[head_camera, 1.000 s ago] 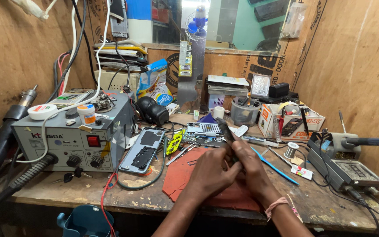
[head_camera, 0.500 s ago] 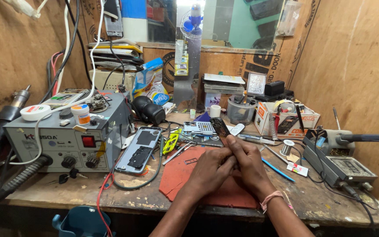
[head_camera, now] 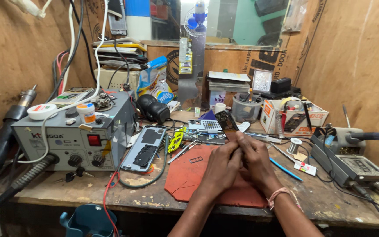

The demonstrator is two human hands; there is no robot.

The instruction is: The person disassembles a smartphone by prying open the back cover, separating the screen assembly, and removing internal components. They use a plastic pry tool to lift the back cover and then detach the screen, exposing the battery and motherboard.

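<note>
Dark circuit board held in both hands over a cluttered desk

Wooden desk crowded with repair gear: the left hand and right hand press together, fingers clamped on a narrow dark circuit board raised upright above a red mat. An opened phone leans against a grey soldering station at left. A blue tool lies just right of the hands.

hands 2 (both gripping); circuit board 1; red mat 1
</note>
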